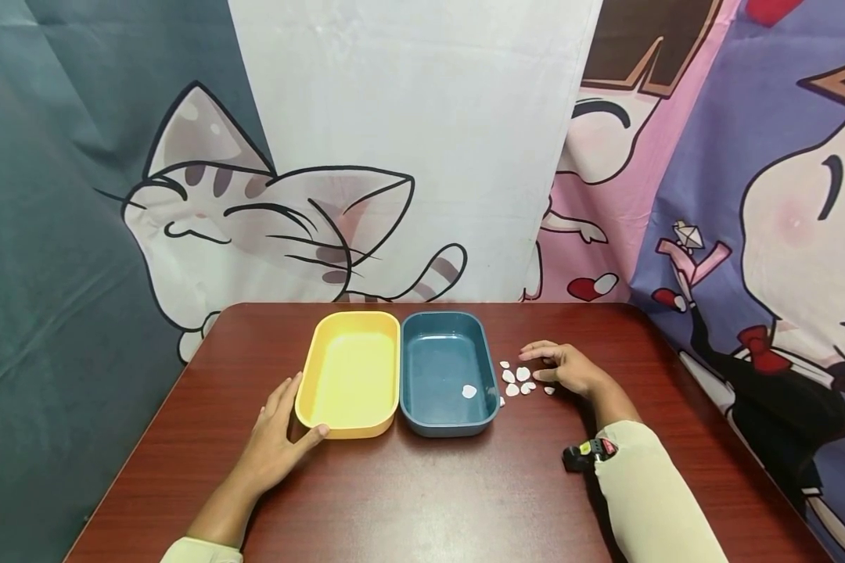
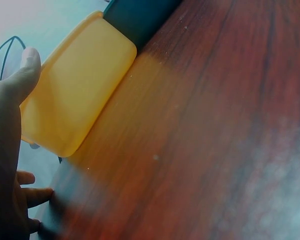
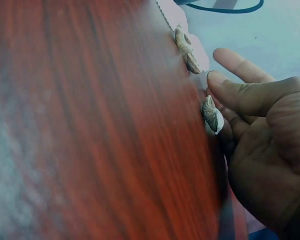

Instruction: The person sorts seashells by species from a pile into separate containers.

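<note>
My left hand (image 1: 275, 442) rests at the near left corner of a yellow plastic tray (image 1: 308, 383), thumb by the near rim and fingers spread along its left side. In the left wrist view the thumb (image 2: 29, 70) overlaps the tray's side. On the right, my right hand (image 1: 566, 367) hovers at a group of small white seashells (image 1: 512, 389), fingers loosely bent, nothing between them. Up close, a ridged shell (image 3: 210, 114) lies just beside the thumb and fingers. One white shell (image 1: 469, 391) is inside the blue tray (image 1: 451, 430).
The two trays stand side by side on a reddish-brown wooden table (image 1: 422, 500). A black device (image 1: 576, 458) is strapped at the right wrist. A cartoon-printed cloth (image 1: 422, 94) hangs behind the table's far edge.
</note>
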Demonstrator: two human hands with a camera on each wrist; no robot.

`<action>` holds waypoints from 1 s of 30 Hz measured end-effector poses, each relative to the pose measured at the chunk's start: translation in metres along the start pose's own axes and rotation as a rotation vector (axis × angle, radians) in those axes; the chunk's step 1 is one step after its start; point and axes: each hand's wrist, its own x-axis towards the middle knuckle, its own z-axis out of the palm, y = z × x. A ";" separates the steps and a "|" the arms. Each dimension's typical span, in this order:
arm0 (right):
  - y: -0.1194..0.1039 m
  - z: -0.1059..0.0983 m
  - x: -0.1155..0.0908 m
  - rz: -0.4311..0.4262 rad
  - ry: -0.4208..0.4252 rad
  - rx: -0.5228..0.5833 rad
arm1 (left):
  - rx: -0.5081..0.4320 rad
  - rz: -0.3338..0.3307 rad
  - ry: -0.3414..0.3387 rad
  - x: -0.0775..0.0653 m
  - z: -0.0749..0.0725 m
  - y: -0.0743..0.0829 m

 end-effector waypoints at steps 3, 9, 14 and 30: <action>0.001 0.002 -0.001 -0.011 0.004 -0.001 | 0.000 0.001 0.002 0.000 0.000 0.000; 0.004 0.006 -0.001 -0.038 0.025 -0.007 | -0.004 0.003 0.006 0.000 0.000 -0.001; 0.004 0.008 -0.001 -0.054 0.021 -0.018 | -0.015 0.004 0.008 0.000 0.001 -0.002; 0.001 0.012 0.000 -0.037 0.049 -0.067 | -0.015 -0.002 0.001 0.000 -0.001 0.000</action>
